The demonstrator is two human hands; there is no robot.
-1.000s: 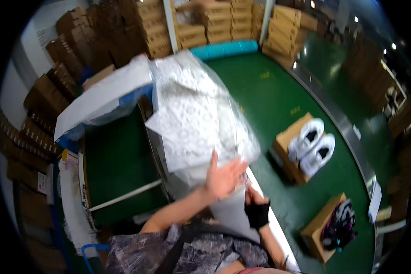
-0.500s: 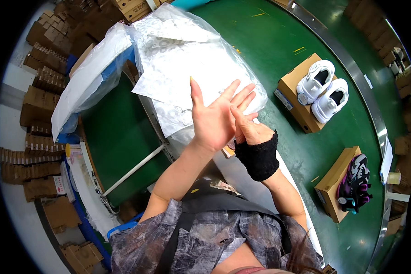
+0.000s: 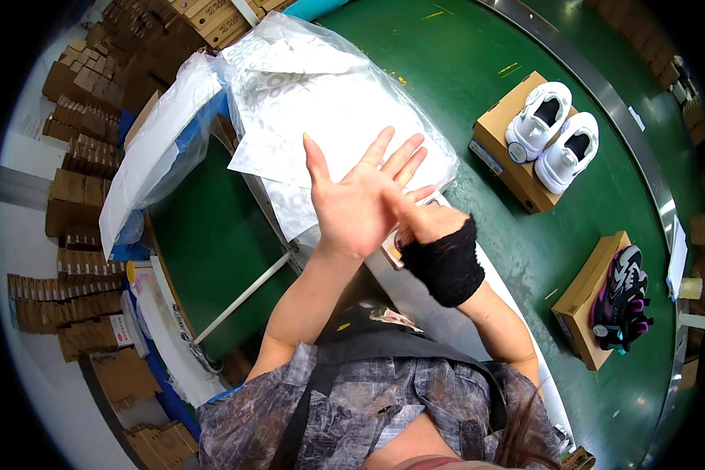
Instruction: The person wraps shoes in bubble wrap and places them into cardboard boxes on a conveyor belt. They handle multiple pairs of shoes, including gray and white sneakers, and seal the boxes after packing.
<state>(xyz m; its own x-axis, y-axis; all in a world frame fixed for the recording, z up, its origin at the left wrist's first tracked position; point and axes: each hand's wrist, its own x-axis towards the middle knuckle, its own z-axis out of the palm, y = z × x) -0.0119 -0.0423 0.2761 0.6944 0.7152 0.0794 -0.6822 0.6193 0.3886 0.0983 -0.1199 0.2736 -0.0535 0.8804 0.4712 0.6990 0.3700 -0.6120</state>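
My left hand (image 3: 351, 210) is held palm up, thumb out and fingers spread, with nothing lying on it. My right hand (image 3: 433, 222), in a black wrist band (image 3: 444, 262), meets it from the right. One right finger touches the left palm near the base of the little finger. The other right fingers look curled under, and their inner side is hidden. Beneath and beyond the hands lies a stack of white printed paper sheets (image 3: 298, 86) in clear plastic, on the green table.
White sneakers (image 3: 565, 153) stand on a brown shoebox (image 3: 503, 133) to the right. Black and purple sneakers (image 3: 623, 294) sit on another shoebox (image 3: 578, 309) nearer me. A white bar (image 3: 243, 298) crosses at left. Stacked cartons (image 3: 70, 290) line the far left.
Both hands have shifted slightly left in view. The right finger now reaches further onto the left palm. The whole view has turned a little.
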